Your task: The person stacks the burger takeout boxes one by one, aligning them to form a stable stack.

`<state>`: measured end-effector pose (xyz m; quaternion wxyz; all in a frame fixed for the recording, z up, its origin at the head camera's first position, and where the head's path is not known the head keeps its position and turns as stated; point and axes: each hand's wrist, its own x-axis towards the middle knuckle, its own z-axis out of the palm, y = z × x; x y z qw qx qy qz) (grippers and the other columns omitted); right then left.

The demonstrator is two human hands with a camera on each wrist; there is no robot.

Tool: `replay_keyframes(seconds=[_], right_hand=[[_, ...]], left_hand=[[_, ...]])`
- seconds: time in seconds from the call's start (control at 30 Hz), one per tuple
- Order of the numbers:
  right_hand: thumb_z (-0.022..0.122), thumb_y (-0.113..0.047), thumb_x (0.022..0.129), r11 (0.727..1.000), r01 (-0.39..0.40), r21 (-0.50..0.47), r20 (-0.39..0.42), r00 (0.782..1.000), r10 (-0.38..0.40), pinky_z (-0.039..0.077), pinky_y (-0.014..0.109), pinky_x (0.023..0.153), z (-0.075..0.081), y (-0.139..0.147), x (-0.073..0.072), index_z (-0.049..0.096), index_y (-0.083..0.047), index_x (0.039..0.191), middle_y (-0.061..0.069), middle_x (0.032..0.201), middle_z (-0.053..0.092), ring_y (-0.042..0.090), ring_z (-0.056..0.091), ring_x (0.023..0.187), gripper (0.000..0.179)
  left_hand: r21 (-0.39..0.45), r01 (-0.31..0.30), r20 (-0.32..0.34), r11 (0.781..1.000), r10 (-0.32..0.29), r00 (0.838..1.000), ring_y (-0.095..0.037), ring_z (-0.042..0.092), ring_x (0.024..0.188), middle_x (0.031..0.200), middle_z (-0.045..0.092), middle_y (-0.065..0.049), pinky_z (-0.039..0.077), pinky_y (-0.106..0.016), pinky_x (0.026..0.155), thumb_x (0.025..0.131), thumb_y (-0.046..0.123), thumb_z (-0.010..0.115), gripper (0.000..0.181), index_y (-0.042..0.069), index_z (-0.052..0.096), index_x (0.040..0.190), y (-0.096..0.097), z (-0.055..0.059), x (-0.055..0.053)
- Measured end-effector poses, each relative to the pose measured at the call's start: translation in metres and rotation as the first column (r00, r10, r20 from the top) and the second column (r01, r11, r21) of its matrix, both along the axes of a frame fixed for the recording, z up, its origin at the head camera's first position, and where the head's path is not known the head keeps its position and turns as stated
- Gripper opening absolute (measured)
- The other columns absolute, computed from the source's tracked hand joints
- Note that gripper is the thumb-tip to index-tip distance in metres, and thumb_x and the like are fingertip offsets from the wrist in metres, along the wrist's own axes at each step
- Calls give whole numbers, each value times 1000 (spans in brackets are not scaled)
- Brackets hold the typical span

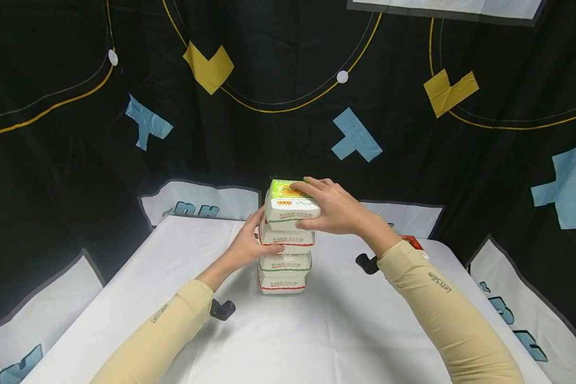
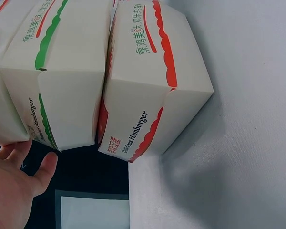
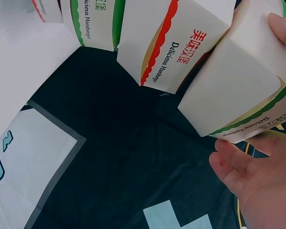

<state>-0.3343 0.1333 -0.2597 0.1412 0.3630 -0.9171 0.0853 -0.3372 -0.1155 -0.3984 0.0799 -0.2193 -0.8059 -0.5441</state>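
Several white paper burger boxes stand in one column on the white table point(image 1: 288, 341), with red and green wavy trims alternating. My right hand point(image 1: 338, 208) holds the top burger box point(image 1: 293, 209), which has a green and yellow lid, thumb in front and fingers over the far side. That box leans against the one below, a wedge-shaped gap between them in the right wrist view. My left hand point(image 1: 249, 242) grips the red-trimmed burger box point(image 1: 288, 238) second from the top, thumb across its front. Beneath are a green-trimmed box point(image 1: 285, 262) and a red-trimmed box point(image 2: 148, 86) at the bottom.
A red item point(image 1: 413, 242) lies at the table's right, mostly hidden behind my right forearm. Black wrist mounts point(image 1: 222, 310) stick out below both cuffs. A dark curtain point(image 1: 278, 144) with taped shapes hangs behind the table's far edge.
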Motion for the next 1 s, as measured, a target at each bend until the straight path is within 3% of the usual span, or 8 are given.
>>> replay_keyframes(seconds=[0.33, 1.0], right_hand=[[72, -56, 83, 1000, -6, 9, 4, 1000, 6, 45, 47, 96, 0, -4, 0, 39, -37, 152, 6, 161, 35, 30, 41, 134, 79], [70, -60, 84, 999, 5, 33, 31, 1000, -6, 46, 44, 92, 2, -6, -2, 36, -39, 154, 5, 161, 36, 29, 44, 127, 80]], left_hand=[[-1, 13, -13, 1000, -13, 1000, -20, 44, 130, 143, 41, 2, 49, -46, 97, 77, 29, 89, 104, 47, 21, 154, 0, 2, 2], [3, 44, -11, 999, -44, 999, -23, 54, 124, 138, 49, 0, 54, -44, 93, 79, 26, 88, 103, 43, 20, 155, 0, 2, 1]])
